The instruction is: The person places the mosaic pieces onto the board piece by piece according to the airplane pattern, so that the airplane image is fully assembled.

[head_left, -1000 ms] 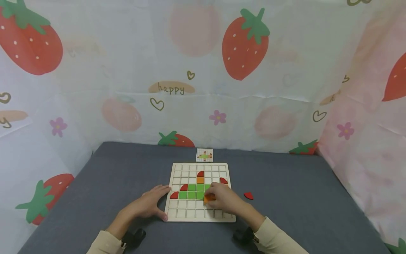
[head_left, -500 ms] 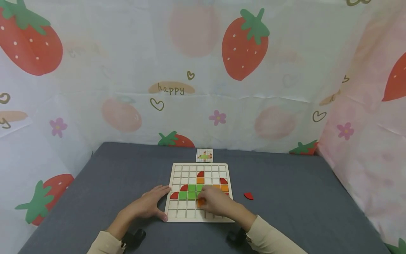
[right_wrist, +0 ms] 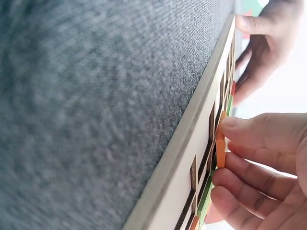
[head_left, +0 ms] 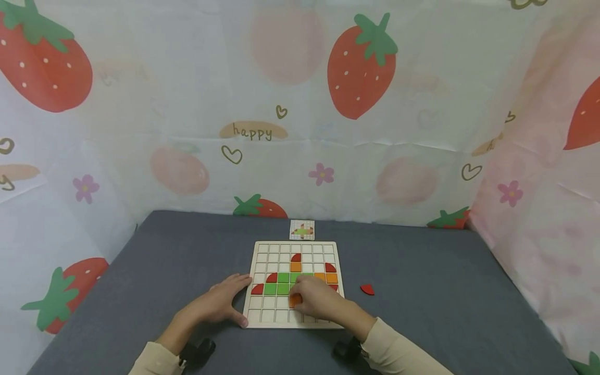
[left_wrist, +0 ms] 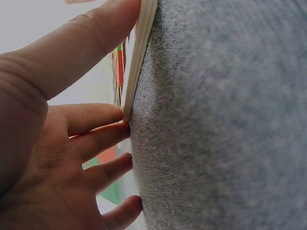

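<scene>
My right hand (head_left: 321, 299) pinches an orange square tile (head_left: 295, 300) over the wooden grid board (head_left: 269, 315), just below the green square tiles (head_left: 283, 283). In the right wrist view that orange tile (right_wrist: 220, 153) is tilted at a grid cell, between thumb and fingertips; whether it is fully seated I cannot tell. My left hand (head_left: 220, 299) rests against the board's left edge, its thumb at the near corner and the fingers spread along the side. In the left wrist view, the fingers (left_wrist: 96, 115) look fairly straight. Red quarter-round tiles (head_left: 258, 288) also lie on the board.
A loose red quarter-round tile (head_left: 367, 289) lies on the grey cloth right of the board. Behind the board is a small pattern card (head_left: 302, 229). A strawberry-print curtain (head_left: 197, 104) stands around the table's back and sides.
My right hand has moved left with the orange tile, from the right of the green tiles to the cell below them, and lowered it. The left hand has stayed put.
</scene>
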{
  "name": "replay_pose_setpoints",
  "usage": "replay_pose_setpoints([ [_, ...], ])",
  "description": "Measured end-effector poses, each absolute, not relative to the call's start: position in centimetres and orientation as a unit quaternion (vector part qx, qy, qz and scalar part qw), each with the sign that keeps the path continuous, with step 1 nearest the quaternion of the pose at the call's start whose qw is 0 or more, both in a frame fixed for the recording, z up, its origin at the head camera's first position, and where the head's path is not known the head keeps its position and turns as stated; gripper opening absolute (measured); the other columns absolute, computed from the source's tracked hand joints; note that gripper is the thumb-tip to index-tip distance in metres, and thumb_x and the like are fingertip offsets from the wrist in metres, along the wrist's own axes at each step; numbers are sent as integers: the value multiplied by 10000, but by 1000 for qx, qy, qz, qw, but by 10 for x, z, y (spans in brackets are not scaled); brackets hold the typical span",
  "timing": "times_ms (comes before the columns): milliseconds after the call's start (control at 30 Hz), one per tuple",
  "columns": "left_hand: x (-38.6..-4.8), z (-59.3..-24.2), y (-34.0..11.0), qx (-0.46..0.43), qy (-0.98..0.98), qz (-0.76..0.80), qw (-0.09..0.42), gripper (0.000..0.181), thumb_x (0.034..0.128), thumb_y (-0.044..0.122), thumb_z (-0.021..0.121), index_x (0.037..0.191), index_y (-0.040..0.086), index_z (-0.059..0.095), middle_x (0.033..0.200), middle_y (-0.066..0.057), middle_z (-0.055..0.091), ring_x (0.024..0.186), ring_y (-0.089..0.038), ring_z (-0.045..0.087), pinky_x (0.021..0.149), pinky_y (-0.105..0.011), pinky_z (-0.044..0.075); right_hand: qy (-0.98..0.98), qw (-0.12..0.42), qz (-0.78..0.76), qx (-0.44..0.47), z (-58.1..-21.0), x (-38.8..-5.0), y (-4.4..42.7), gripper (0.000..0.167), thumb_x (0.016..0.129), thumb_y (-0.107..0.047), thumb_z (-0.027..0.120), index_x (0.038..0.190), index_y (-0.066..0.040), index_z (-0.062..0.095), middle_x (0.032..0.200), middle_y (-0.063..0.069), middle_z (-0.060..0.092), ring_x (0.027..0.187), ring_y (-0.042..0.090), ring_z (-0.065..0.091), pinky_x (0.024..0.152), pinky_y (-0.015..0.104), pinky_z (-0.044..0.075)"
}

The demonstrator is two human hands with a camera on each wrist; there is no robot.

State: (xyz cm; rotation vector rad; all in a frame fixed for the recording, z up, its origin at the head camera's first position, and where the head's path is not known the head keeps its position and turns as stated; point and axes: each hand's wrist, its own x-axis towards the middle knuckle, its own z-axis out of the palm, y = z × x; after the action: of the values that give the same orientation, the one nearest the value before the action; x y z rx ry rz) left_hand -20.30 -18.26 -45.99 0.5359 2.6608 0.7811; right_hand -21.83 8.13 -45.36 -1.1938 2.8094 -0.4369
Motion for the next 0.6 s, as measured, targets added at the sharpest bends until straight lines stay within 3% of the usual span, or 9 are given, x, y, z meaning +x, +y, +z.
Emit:
replay_pose_setpoints([
  [367,-202,-460,-183,187,931,273,157,980,653,296,880,1447,-33,409,1520,-218,390,1443,-471,254,1074,-700,239,910,23,-141,-390,-453,-217,82,151,802,-66,726,946,-78,768,874,2,649,775,67,536,674,178,467],
  [600,-202,-461,-184,194,930,272,153,985,652,308,879,1443,-43,409,1515,-230,392,1439,-474,260,1068,-702,245,912,55,-177,-365,-452,-219,90,174,813,-87,739,984,-72,768,887,4,648,775,62,551,667,172,468],
])
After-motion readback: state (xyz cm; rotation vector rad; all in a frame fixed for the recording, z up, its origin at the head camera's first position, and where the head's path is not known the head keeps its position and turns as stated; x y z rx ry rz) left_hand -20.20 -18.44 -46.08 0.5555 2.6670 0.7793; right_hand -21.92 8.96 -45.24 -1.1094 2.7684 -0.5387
